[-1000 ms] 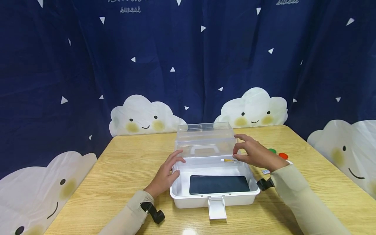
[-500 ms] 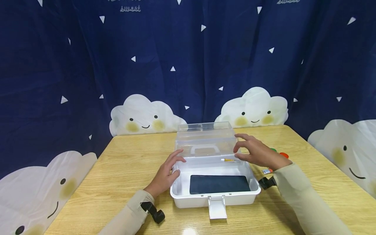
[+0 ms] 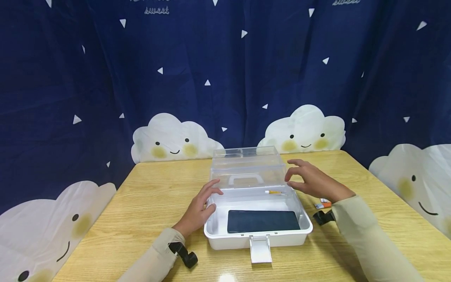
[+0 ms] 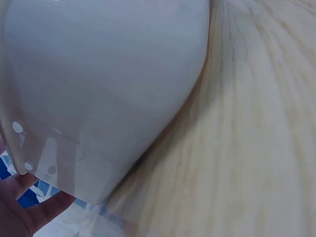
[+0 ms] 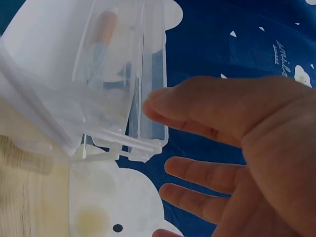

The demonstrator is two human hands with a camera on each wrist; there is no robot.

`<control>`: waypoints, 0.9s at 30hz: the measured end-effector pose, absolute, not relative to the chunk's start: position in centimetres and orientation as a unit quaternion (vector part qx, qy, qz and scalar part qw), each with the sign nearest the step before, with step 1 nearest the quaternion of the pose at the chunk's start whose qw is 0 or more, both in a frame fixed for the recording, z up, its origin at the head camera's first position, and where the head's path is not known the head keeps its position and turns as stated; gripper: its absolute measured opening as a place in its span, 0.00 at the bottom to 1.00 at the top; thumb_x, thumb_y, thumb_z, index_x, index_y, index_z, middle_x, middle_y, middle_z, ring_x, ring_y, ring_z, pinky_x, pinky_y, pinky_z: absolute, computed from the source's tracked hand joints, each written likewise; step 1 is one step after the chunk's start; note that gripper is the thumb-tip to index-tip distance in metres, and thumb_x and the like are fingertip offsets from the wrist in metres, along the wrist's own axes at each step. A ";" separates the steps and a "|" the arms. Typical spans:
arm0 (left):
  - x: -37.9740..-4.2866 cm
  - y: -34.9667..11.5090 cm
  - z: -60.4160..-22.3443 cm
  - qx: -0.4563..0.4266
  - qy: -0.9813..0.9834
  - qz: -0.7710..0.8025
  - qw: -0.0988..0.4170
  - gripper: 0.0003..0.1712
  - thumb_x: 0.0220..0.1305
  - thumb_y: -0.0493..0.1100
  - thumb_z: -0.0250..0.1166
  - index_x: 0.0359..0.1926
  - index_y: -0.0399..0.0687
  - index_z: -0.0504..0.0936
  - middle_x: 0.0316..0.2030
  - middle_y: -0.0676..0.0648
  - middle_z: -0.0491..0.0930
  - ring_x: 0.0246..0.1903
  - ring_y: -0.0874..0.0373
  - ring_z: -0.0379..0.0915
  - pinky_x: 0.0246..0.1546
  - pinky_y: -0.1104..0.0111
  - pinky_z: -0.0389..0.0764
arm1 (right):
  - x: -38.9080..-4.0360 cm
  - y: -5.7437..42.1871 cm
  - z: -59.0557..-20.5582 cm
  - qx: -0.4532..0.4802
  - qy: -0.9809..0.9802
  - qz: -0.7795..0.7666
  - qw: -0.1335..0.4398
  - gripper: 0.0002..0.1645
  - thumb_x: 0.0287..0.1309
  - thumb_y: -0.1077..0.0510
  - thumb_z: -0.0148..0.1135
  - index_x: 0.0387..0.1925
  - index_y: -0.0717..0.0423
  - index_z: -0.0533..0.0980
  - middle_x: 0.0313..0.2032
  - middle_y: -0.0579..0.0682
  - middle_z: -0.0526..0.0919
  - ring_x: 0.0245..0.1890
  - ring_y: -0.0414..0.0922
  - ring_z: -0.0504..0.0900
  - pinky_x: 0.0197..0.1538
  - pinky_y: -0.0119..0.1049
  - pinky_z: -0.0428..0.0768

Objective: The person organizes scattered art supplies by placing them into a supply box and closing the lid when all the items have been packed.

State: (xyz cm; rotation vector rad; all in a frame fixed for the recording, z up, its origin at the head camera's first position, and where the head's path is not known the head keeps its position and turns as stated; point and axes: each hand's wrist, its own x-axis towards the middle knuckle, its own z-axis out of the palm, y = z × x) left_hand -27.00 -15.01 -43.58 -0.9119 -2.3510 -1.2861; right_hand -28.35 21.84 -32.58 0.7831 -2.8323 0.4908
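A white plastic storage box [image 3: 229, 242] stands on the table with its clear lid [image 3: 246, 162] folded back and its front latch [image 3: 260, 252] hanging down. A flat dark rectangular slab [image 3: 262, 221] lies inside. Behind it, a small yellow-and-white stick-like item [image 3: 273, 192] lies in a clear tray; its kind is unclear. My left hand [image 3: 197, 211] is at the box's left rim with fingers loosely bent; whether it presses is hard to tell. My right hand [image 3: 313, 181] is beside the rear right corner, its fingers spread and holding nothing in the right wrist view.
A small orange-and-white packet-like item [image 3: 323, 205] lies on the wooden table [image 3: 158, 188] to the right of the box, partly under my right forearm. A dark blue curtain [image 3: 225, 78] with clouds hangs behind the table.
My right hand has drawn slightly right, away from the tray and lid, with its fingers loosening. The green and red round pieces behind it are now hidden. My left hand has stayed put.
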 end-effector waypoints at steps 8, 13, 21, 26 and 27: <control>-26.9 -14.9 -43.4 -0.318 -0.826 -0.438 0.160 0.24 0.56 0.26 0.53 0.52 0.48 0.75 0.71 0.45 0.58 0.69 0.46 0.56 0.59 0.43 0.65 | -28.9 22.6 -32.9 0.243 -0.954 0.164 0.061 0.03 0.55 0.59 0.67 0.32 0.46 0.81 0.63 0.69 0.67 0.60 0.69 0.66 0.57 0.67 0.66; -26.9 -15.0 -43.5 -0.317 -0.826 -0.438 0.157 0.24 0.57 0.29 0.53 0.53 0.54 0.74 0.71 0.51 0.57 0.70 0.51 0.54 0.60 0.44 0.65 | -29.2 23.1 -33.2 0.236 -0.957 0.162 0.049 0.03 0.55 0.59 0.66 0.31 0.46 0.81 0.62 0.70 0.67 0.59 0.69 0.66 0.57 0.66 0.66; -26.8 -15.0 -43.5 -0.312 -0.826 -0.444 0.151 0.23 0.58 0.31 0.53 0.52 0.57 0.74 0.71 0.55 0.57 0.69 0.54 0.54 0.59 0.46 0.67 | -29.4 23.8 -33.5 0.238 -0.957 0.160 0.042 0.04 0.55 0.59 0.66 0.32 0.47 0.80 0.61 0.71 0.67 0.59 0.69 0.67 0.56 0.64 0.68; -26.8 -15.1 -43.4 -0.312 -0.828 -0.442 0.148 0.23 0.58 0.30 0.53 0.53 0.55 0.74 0.71 0.50 0.57 0.69 0.52 0.54 0.58 0.45 0.67 | -29.7 24.2 -33.6 0.237 -0.958 0.156 0.043 0.03 0.55 0.58 0.66 0.32 0.48 0.80 0.60 0.73 0.68 0.58 0.70 0.68 0.56 0.64 0.68; -26.8 -15.1 -43.4 -0.313 -0.827 -0.442 0.149 0.23 0.58 0.30 0.53 0.53 0.54 0.74 0.71 0.49 0.57 0.69 0.52 0.55 0.58 0.44 0.67 | -29.7 24.3 -33.6 0.237 -0.958 0.155 0.043 0.02 0.55 0.58 0.67 0.32 0.49 0.80 0.59 0.73 0.68 0.58 0.70 0.68 0.56 0.64 0.68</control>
